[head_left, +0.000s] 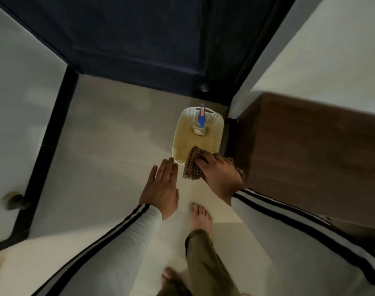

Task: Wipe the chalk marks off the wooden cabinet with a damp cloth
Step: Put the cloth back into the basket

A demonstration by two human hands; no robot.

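Striped sleeve (118,242) nearest, left hand (161,189) beyond it flat and empty; right hand (218,174) grips checked cloth (191,169) over basket (176,133) rim, wooden cabinet (310,146) just right of it; cloth best folded into a firm pad before wiping.

One view only: head cam, wide-angle, pitched steeply down at the floor (109,189), straight lines bowing toward the edges. Dark door (139,39) fills 12 o'clock, wooden cabinet (310,146) sits at 3, wearer's bare foot (200,216) at 6, close under the lens. Near centre sit left hand (161,189) and right hand (218,174), forearms entering from 7 and 4.
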